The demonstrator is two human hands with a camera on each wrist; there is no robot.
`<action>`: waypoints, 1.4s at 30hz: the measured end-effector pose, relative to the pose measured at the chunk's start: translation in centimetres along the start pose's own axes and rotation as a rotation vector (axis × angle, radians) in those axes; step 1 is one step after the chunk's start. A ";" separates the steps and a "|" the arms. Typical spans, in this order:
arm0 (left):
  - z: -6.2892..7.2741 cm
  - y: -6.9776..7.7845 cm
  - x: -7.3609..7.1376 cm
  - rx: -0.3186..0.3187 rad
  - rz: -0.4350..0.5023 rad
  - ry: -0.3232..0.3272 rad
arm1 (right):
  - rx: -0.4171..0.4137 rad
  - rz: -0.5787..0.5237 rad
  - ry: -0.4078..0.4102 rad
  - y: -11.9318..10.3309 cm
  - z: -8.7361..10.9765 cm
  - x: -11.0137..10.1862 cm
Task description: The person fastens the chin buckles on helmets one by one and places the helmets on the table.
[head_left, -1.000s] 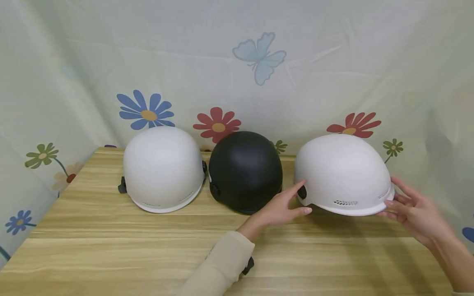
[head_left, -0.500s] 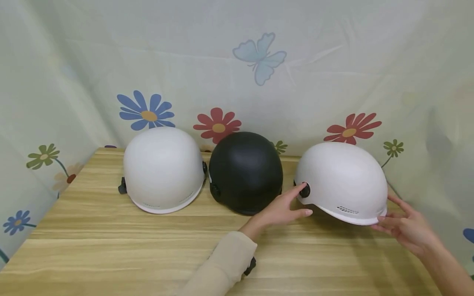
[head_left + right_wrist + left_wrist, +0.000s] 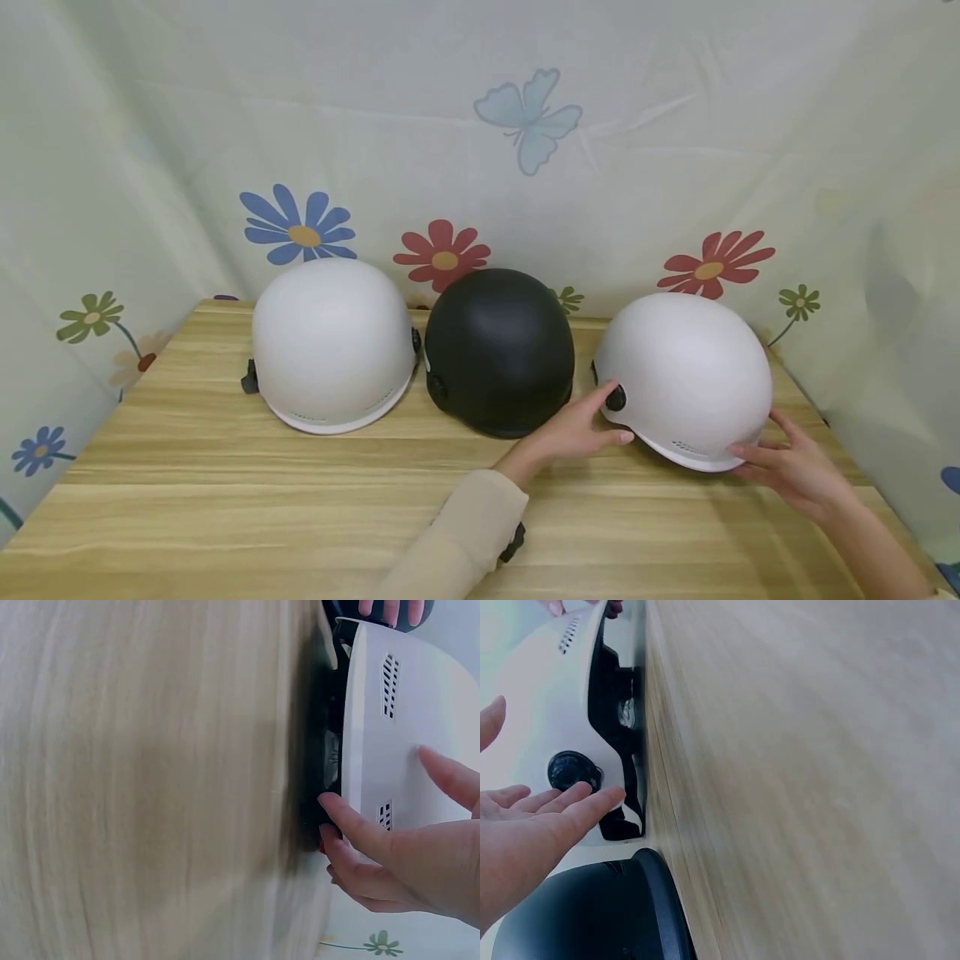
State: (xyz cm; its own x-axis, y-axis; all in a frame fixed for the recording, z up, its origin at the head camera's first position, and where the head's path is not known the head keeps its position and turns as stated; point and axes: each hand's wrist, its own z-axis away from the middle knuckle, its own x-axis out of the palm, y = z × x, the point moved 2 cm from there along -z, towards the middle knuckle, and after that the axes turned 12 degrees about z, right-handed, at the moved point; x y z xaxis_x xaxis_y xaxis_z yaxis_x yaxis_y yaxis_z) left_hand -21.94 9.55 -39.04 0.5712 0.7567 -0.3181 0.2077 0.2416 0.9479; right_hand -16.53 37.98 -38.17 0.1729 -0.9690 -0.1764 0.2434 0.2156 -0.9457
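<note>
A white helmet (image 3: 686,375) at the right of the table has a round black knob (image 3: 574,771) on its left side and vent slots (image 3: 390,686) by its brim. My right hand (image 3: 798,471) grips it at the front right brim, fingertips curled under the edge and thumb on the shell. At the knob side, my left hand (image 3: 573,429) touches the helmet with fairly straight fingers, as the left wrist view shows. The brim is slightly raised in the right wrist view, with a dark gap under it. Black lining shows beneath the edge.
A black helmet (image 3: 498,350) stands just left of the held one, close to my left hand. Further left is another white helmet (image 3: 333,342). All are on a wooden table (image 3: 300,508) against a flower-printed cloth (image 3: 375,100).
The right white helmet has come down and turned, its brim swinging toward me and left. My right hand moved left and nearer with it; my left hand barely shifted. The other helmets stayed put.
</note>
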 end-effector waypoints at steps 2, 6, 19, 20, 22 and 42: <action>-0.1 -0.1 0.1 -0.020 0.004 -0.001 | 0.013 0.023 0.014 0.2 -0.2 0.2; -0.3 -0.3 0.3 -0.048 0.011 0.006 | 0.021 0.010 0.024 0.6 -0.8 0.3; -1.0 -0.9 0.7 -0.084 0.037 0.038 | 0.007 -0.002 0.070 0.8 -2.2 0.6; -1.1 -0.9 0.7 -0.087 0.042 0.039 | 0.004 0.014 0.076 0.8 -2.3 0.6; -1.1 -1.0 0.8 -0.095 0.047 0.039 | 0.002 0.053 0.092 0.8 -2.5 0.8; -0.7 -1.4 0.3 -0.112 0.014 0.067 | -0.038 0.247 0.141 0.6 -2.1 1.5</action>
State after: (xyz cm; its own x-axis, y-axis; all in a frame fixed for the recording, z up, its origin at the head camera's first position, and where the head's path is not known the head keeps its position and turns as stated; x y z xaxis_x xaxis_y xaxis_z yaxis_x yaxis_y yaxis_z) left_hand -22.60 9.84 -40.45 0.5183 0.7986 -0.3060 0.1081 0.2937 0.9498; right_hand -18.14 36.39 -39.59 0.0870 -0.8954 -0.4366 0.1740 0.4452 -0.8784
